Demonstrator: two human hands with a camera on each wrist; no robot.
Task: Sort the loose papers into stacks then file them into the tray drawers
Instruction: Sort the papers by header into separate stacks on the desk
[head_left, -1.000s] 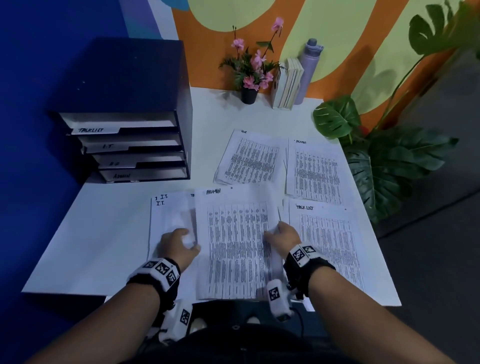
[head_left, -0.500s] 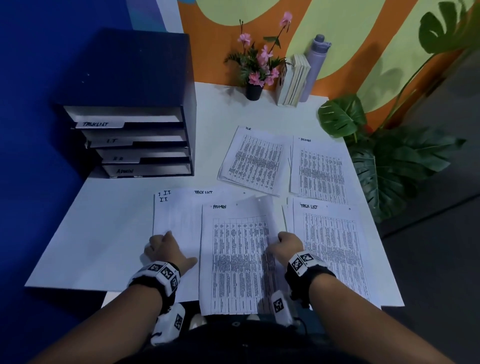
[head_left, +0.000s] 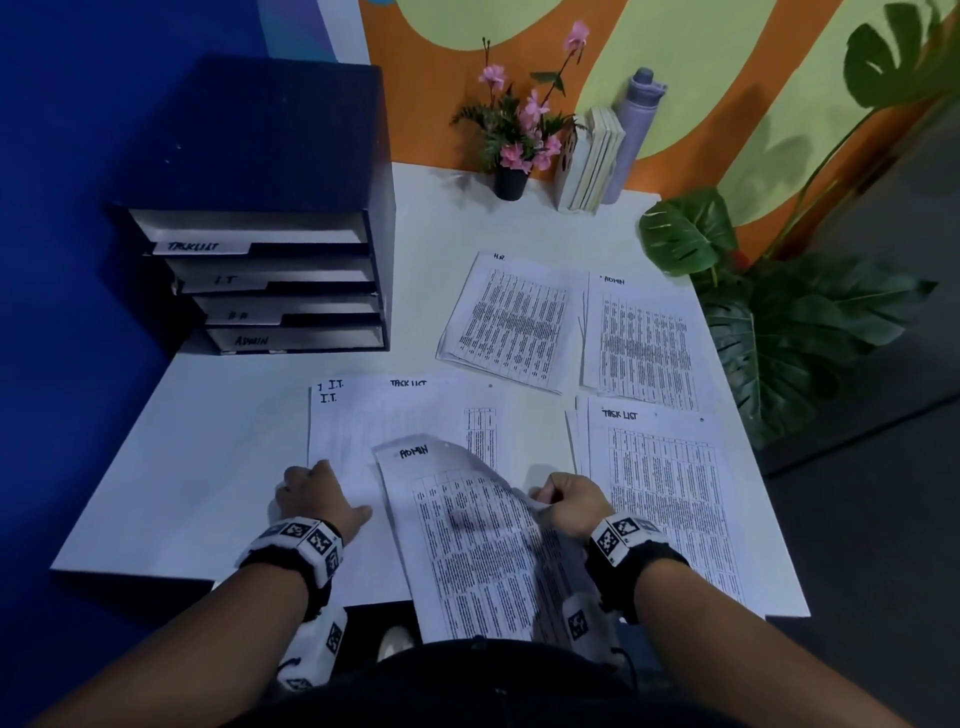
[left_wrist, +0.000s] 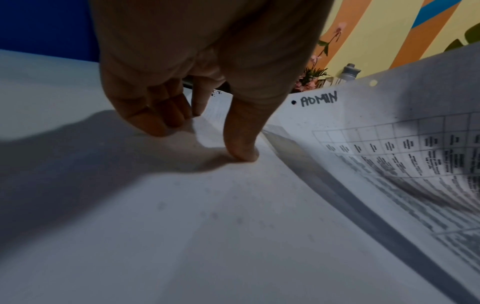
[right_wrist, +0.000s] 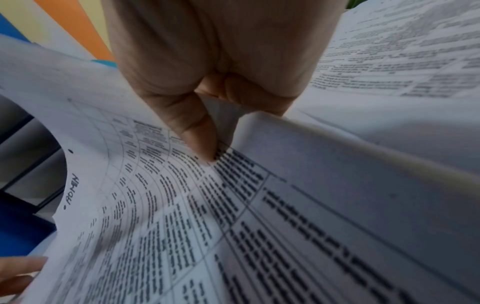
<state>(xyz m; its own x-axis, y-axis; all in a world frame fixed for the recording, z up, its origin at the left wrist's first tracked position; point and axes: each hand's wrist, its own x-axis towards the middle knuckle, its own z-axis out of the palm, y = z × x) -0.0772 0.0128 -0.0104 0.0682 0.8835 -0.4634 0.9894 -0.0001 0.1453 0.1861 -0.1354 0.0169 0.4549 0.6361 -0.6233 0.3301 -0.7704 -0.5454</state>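
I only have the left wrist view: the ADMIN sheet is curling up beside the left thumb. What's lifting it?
Observer: The right hand pinches the ADMIN sheet at its right edge.
Operator: Is there an ADMIN stack on the table?
Observer: Yes, the ADMIN stack lies far right, beside the HR stack.
Operator: Which drawer is ADMIN?
Observer: The ADMIN drawer is the lowest of four.
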